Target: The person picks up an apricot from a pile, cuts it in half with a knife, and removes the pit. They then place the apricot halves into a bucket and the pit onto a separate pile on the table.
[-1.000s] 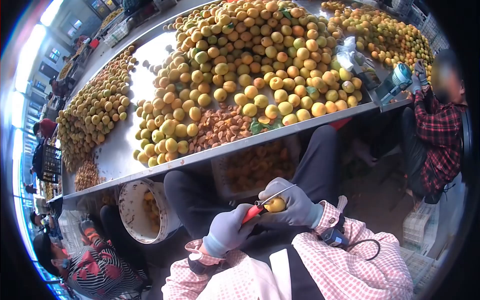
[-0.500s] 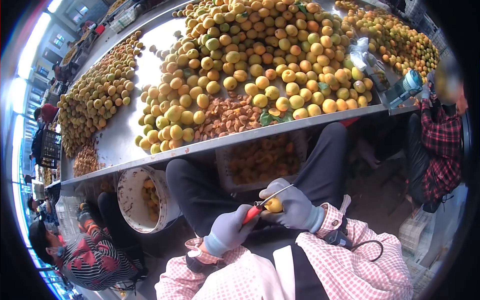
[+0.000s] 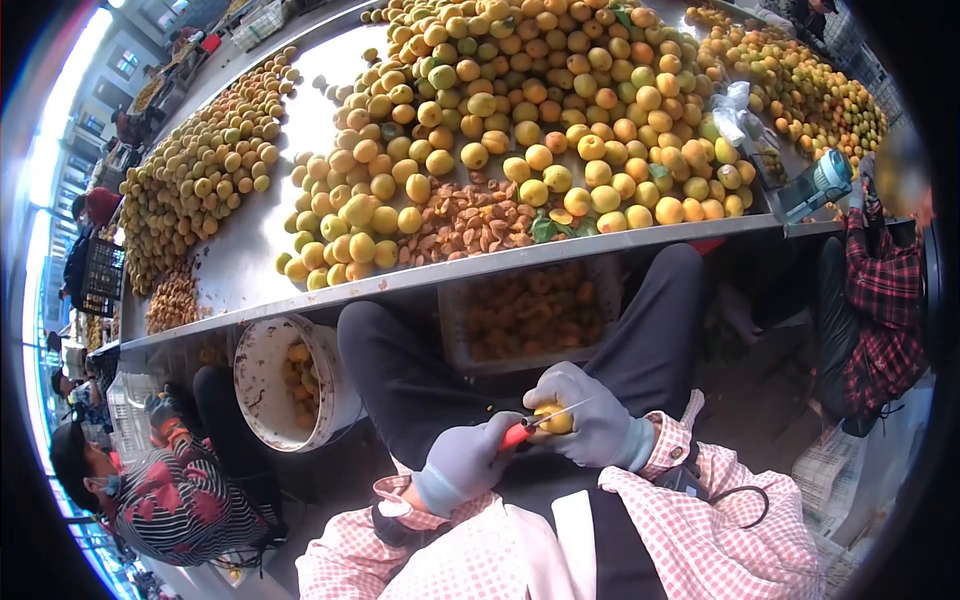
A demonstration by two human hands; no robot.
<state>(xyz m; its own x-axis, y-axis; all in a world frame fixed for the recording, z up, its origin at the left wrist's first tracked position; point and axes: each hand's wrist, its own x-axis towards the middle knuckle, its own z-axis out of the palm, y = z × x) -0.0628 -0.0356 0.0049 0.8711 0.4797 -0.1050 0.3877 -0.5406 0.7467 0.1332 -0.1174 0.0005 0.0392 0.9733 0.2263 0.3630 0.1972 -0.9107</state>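
My gloved left hand (image 3: 462, 465) is closed around the red handle of a small knife (image 3: 516, 434). The thin blade points right and crosses the front of a yellow apricot (image 3: 556, 422). My gloved right hand (image 3: 602, 425) grips that apricot with its fingers curled around it. Both hands are close together above my lap, just in front of the dark trousers (image 3: 400, 380). A small yellowish bit hangs in the air by the left hand's fingers.
A metal table (image 3: 240, 290) ahead bears a large heap of apricots (image 3: 560, 80) and a pile of brown pits (image 3: 465, 225). Beneath it, a crate (image 3: 452, 340) holds cut fruit. A white bucket (image 3: 262, 380) stands left. People sit on either side; a bottle (image 3: 815, 188) lies right.
The knife blade has swung lower, from above the apricot to across its front. The apricot and both hands have shifted slightly, and the view has tilted a little.
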